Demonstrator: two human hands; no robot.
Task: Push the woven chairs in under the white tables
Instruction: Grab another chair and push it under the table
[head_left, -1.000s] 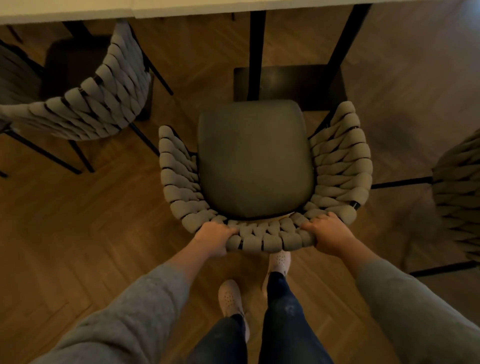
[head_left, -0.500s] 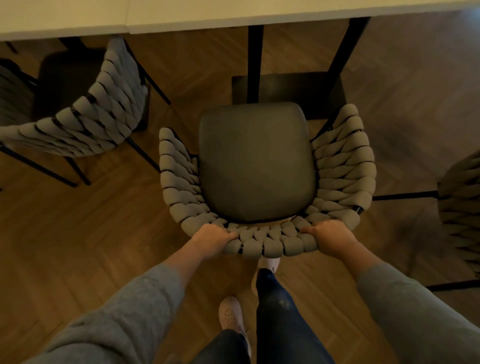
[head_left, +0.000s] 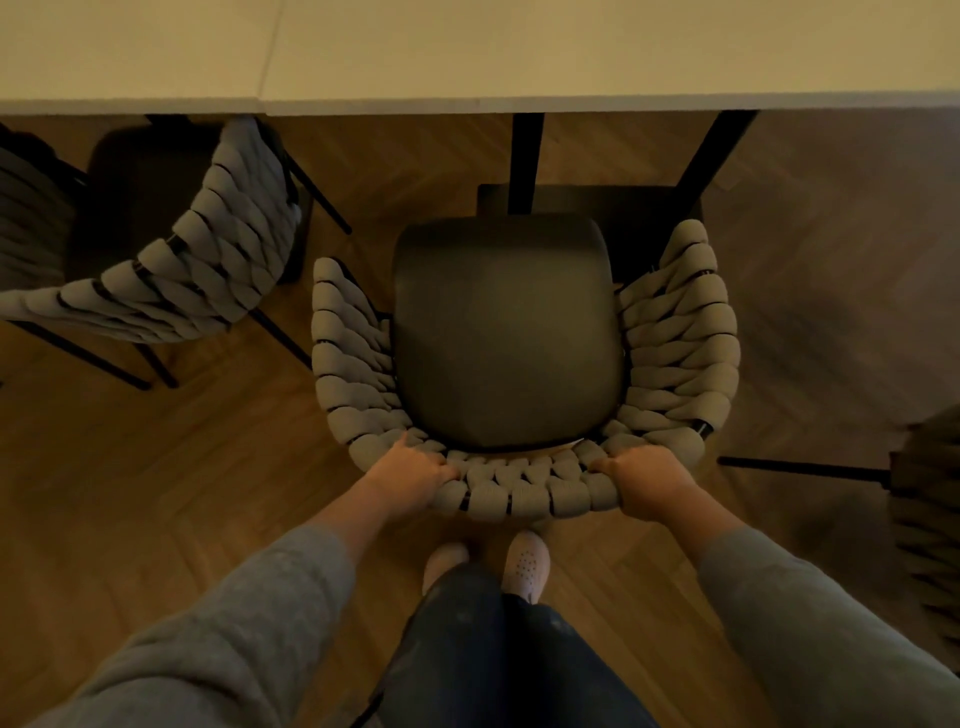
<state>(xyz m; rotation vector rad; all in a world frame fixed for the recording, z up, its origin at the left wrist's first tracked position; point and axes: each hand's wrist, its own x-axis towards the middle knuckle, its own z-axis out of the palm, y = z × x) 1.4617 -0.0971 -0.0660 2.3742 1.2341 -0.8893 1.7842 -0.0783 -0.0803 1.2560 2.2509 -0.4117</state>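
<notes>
Chair (head_left: 509, 338) stands on the floor (head_left: 156, 467), seat front near the bench (head_left: 519, 52) edge, not under it. Left grip (head_left: 410, 473) and right grip (head_left: 649, 483) curl round its woven back rim, either side of the middle.

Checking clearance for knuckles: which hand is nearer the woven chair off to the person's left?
Left. The left hand grips the back rim of the middle chair on the side facing that left chair; the right hand grips the rim's opposite end, farther off.
</notes>
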